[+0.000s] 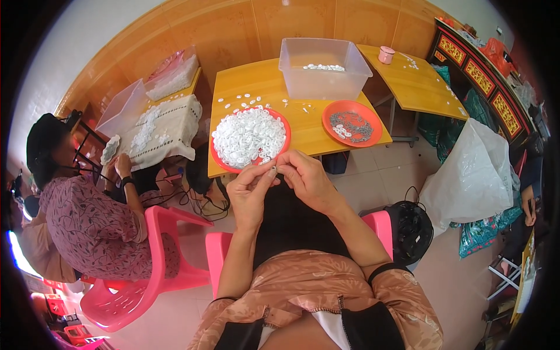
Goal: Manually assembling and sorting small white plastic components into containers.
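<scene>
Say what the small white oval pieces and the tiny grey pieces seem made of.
Small white oval pieces: probably smooth plastic, given their uniform white and rounded outlines. Tiny grey pieces: perhaps dull metal, judging by grey tone; too small to be sure.

The small pieces [248, 134] heaped before me are white, and their round dish [288, 137] is orange-red. The second dish [376, 123] matches it, with dull grey bits [357, 131] inside. My tabletop [239, 81] is yellow wood colour, the tub [321, 87] clear and the cup [386, 55] pink. I wear a tan shirt [315, 271] with a paler leaf print, on a pink chair [378, 230]. My neighbour's mauve top [93, 233] has dark sprigs; the cabinet [478, 76] shows gold patterns on red, framed in black.
</scene>
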Motion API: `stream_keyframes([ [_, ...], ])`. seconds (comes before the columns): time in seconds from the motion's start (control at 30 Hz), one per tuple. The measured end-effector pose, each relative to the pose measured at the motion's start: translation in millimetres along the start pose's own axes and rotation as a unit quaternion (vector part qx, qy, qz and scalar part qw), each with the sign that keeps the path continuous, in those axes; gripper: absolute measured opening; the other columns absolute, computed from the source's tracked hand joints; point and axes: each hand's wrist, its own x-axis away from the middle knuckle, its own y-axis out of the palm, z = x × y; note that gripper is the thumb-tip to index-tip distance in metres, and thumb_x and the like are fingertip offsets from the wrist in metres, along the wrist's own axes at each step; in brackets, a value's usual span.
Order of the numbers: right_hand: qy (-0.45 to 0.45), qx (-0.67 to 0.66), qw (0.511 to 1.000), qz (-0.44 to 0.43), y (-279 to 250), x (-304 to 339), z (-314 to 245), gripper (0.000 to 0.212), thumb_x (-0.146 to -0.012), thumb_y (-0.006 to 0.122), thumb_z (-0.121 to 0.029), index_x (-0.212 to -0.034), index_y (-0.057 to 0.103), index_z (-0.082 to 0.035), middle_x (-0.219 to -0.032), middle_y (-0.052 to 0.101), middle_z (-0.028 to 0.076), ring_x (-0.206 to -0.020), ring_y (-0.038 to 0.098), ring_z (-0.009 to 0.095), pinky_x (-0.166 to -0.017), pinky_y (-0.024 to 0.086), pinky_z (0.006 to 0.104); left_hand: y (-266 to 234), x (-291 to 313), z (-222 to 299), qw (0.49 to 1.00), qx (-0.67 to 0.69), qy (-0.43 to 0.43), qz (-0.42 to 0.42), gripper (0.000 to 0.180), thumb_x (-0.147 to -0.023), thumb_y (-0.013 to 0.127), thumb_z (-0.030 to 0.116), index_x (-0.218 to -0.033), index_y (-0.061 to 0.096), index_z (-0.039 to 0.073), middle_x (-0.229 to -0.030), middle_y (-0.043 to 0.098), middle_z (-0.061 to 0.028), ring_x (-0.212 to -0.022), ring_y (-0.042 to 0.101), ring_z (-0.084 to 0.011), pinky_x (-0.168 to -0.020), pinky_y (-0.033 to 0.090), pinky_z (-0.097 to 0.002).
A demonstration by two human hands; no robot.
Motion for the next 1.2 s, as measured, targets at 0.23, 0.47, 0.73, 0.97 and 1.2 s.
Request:
stream_keyframes([
  [0.23, 0.069, -0.022, 0.997, -0.001, -3.5, -1.3, 0.0, 0.009, -0.085, 0.056, -0.006, -0.087, 0.056, 0.003, -0.070, 0.055, 0.011, -0.058, 0.053, 0.017, -0.056, 0.043, 0.0279, 0.9, -2.6, -2.8, 0.999, 0.030, -0.035, 0.027, 0.020, -0.082, 0.060, -0.003, -0.101, 0.062, -0.006, -0.087, 0.064, -0.0097, -0.071, 0.061, -0.0123, -0.065, 0.049, -0.0201],
  [0.47, 0.076, -0.008, 0.997, 0.008, -5.2, -1.1, -5.3, 0.012, -0.085, 0.058, -0.008, -0.091, 0.060, 0.003, -0.073, 0.061, 0.011, -0.060, 0.056, 0.014, -0.055, 0.044, 0.0269, -1.5, -3.2, -2.1, 0.997, 0.044, -0.052, 0.037, 0.021, -0.082, 0.060, -0.002, -0.102, 0.061, -0.006, -0.087, 0.065, -0.0105, -0.071, 0.062, -0.0128, -0.065, 0.049, -0.0201],
  [0.73, -0.020, 0.076, 0.996, 0.034, -0.5, -0.3, 5.0, 0.011, -0.082, 0.060, -0.005, -0.089, 0.061, 0.002, -0.076, 0.060, 0.013, -0.063, 0.059, 0.022, -0.057, 0.045, 0.0285, 1.6, -1.8, 0.9, 0.998, 0.009, -0.052, 0.027, 0.019, -0.082, 0.061, -0.001, -0.101, 0.064, -0.003, -0.089, 0.063, -0.0075, -0.070, 0.061, -0.0109, -0.063, 0.048, -0.0190],
  [0.97, -0.031, 0.063, 0.996, 0.058, 2.9, 0.9, 2.8, 0.008, -0.081, 0.060, -0.003, -0.085, 0.063, 0.003, -0.070, 0.060, 0.009, -0.051, 0.053, 0.013, -0.048, 0.041, 0.0248, 0.7, -0.5, -1.6, 0.999, -0.029, -0.009, 0.027, 0.019, -0.080, 0.062, -0.003, -0.099, 0.065, -0.003, -0.085, 0.063, -0.0077, -0.067, 0.060, -0.0108, -0.061, 0.048, -0.0190],
  [1.2, 0.058, 0.030, 0.997, 0.037, 2.6, 3.4, 0.6, 0.010, -0.079, 0.061, -0.005, -0.086, 0.064, 0.002, -0.069, 0.061, 0.012, -0.052, 0.057, 0.017, -0.049, 0.043, 0.0267, -3.3, -2.4, -13.0, 0.998, 0.011, -0.056, 0.022, 0.019, -0.080, 0.062, -0.003, -0.099, 0.065, -0.004, -0.085, 0.063, -0.0085, -0.067, 0.061, -0.0114, -0.061, 0.049, -0.0195],
])
